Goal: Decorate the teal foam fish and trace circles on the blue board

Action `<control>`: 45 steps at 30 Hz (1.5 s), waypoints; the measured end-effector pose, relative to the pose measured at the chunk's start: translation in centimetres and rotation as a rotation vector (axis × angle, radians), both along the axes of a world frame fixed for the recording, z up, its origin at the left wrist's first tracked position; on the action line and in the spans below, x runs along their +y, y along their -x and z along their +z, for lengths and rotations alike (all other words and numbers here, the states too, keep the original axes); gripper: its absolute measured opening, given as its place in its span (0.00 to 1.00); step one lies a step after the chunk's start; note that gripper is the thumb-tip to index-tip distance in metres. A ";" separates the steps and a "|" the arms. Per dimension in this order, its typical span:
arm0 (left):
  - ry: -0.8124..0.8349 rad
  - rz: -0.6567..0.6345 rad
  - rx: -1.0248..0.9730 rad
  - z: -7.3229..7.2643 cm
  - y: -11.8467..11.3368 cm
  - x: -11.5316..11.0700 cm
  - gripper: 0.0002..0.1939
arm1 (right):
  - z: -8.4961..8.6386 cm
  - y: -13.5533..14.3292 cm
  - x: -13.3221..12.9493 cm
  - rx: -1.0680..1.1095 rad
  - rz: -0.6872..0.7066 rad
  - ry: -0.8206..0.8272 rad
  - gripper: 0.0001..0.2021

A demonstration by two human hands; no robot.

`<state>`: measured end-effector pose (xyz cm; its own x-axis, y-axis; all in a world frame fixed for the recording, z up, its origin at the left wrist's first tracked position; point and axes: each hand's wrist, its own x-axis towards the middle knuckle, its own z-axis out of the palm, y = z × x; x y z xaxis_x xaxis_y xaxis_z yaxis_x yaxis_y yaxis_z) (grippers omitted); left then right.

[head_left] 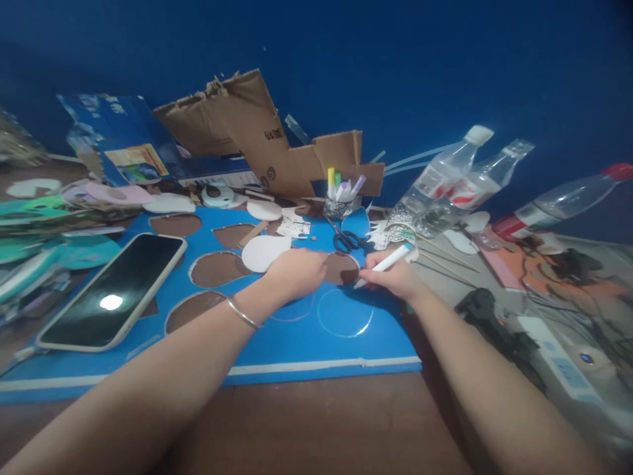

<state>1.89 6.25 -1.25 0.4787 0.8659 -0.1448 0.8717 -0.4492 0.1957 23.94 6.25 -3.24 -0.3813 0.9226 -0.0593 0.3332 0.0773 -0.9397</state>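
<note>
My right hand (398, 277) is closed round a white marker (390, 258) with a light blue end, its tip low over a blue board (316, 356). Beside that tip is a brown rounded shape (342, 268); whether it is a hole or a loose piece I cannot tell. On the shape's left, my left hand (299, 272) rests with curled fingers, and what they hold, if anything, is hidden. A white teardrop-shaped piece (266, 253) lies against this hand. Below the hands, a pale circle outline (346, 313) is drawn on the board. Several brown rounded openings (220, 268) show to the left.
A phone (113, 290) lies on the board's left side. Behind are black scissors (346, 239), a cup of markers (341, 198) and torn cardboard (242, 128). Plastic bottles (440, 181), thin sticks (445, 254) and a power strip (556, 356) are on the right.
</note>
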 end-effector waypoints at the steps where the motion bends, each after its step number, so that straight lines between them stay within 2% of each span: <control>1: -0.002 -0.004 0.003 0.0 0.0 0.0 0.18 | 0.1 0.2 0.0 -0.013 0.001 -0.003 0.14; 15: 0.028 0.025 0.027 0.4 -0.2 -0.1 0.20 | 0.3 0.7 -0.2 -0.094 0.040 -0.076 0.14; 30: -0.031 0.002 0.033 0.2 -0.1 -0.1 0.19 | 0.5 0.7 -0.2 -0.107 0.067 -0.055 0.13; 45: 0.007 0.021 0.023 0.4 -0.1 0.0 0.20 | 0.2 0.4 0.1 -0.114 0.087 -0.080 0.12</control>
<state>2.00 6.22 -0.86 0.4569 0.8748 -0.1611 0.8853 -0.4294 0.1786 23.56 6.38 -3.03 -0.4546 0.8900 -0.0342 0.4262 0.1836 -0.8858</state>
